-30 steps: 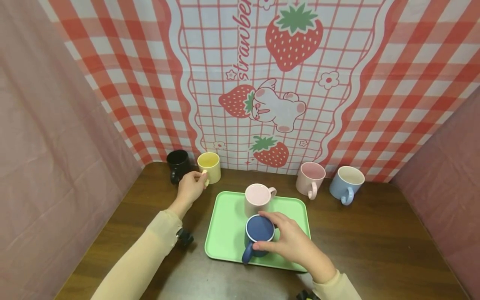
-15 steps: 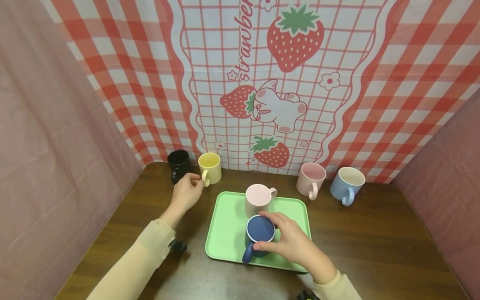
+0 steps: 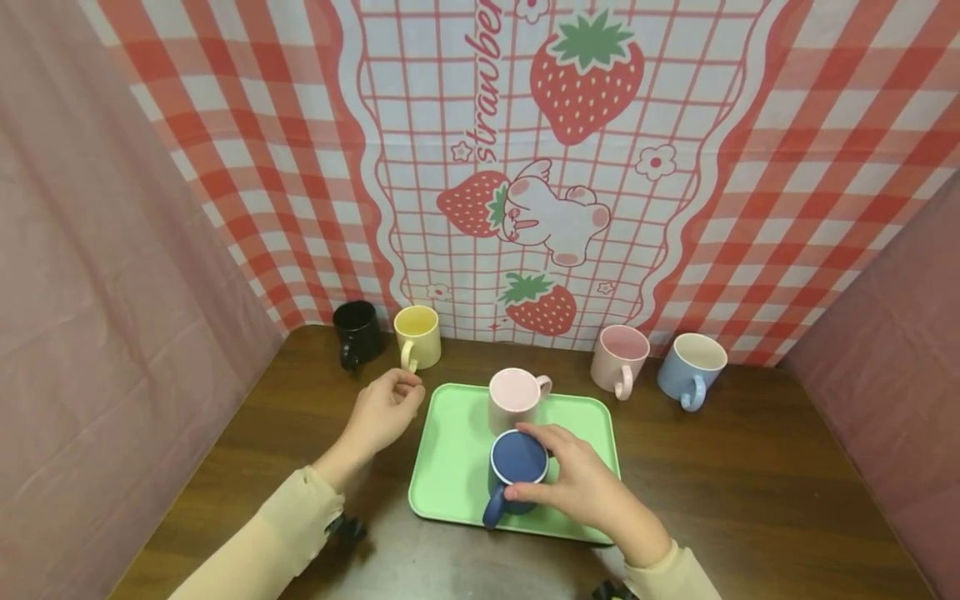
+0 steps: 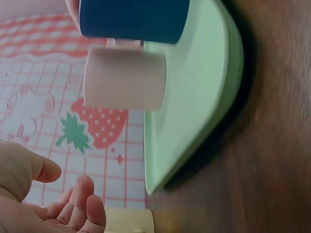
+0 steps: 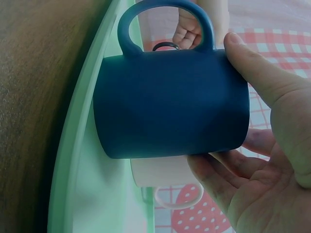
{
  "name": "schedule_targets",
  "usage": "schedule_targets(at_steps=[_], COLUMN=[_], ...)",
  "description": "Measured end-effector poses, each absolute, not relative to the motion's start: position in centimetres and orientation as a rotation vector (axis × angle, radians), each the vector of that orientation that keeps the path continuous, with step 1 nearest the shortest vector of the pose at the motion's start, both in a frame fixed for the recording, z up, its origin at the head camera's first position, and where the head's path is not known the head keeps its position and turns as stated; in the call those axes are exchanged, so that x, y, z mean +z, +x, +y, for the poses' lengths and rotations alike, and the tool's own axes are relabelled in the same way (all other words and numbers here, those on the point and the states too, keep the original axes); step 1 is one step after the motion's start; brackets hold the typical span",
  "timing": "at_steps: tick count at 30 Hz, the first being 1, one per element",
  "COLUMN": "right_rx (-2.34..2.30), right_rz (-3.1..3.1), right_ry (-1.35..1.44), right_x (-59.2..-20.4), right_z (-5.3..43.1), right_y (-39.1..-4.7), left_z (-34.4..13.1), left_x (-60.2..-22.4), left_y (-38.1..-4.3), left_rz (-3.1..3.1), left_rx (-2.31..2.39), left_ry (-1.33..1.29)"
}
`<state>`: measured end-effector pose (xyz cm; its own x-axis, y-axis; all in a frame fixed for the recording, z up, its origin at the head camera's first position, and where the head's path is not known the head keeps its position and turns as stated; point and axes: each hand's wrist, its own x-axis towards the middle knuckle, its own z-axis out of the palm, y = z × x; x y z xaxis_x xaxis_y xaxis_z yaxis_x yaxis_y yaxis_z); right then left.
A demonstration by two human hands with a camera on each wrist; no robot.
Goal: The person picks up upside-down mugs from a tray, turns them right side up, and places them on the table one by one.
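My right hand (image 3: 592,487) grips the dark blue mug (image 3: 519,457), thumb and fingers around its upper side, as the right wrist view also shows. That mug stands on the green tray (image 3: 450,467), its handle toward the tray's front edge. Right behind it on the tray is a pale pink mug (image 3: 514,392) with its handle to the right. My left hand (image 3: 381,412) holds nothing, its fingers loosely bent, just left of the tray and in front of the yellow mug (image 3: 420,340). In the left wrist view, thumb and fingers of the left hand (image 4: 19,179) are apart.
A black mug (image 3: 358,332) stands at the back left beside the yellow one. At the back right are another pink mug (image 3: 619,362) and a light blue mug (image 3: 688,377). A checked strawberry cloth (image 3: 555,208) hangs behind the wooden table (image 3: 750,483).
The left hand has let go of the yellow mug's handle and drawn back toward the tray's left side. The right hand and dark blue mug have stayed in place.
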<state>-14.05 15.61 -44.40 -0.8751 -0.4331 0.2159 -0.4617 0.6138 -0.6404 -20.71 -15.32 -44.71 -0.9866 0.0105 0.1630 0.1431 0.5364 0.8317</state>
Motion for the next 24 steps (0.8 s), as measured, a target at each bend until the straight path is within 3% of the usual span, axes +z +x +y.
schedule_targets(at_steps=[24], right_rx=[1.164], right_rz=[-2.772], right_ry=[0.782], right_x=[-44.5], right_z=[15.7], right_y=[-14.0], left_z=[-10.1], left_x=[-45.2], left_y=[-16.8], left_rz=[-2.734], left_rx=[-1.409], left_ry=[-0.498])
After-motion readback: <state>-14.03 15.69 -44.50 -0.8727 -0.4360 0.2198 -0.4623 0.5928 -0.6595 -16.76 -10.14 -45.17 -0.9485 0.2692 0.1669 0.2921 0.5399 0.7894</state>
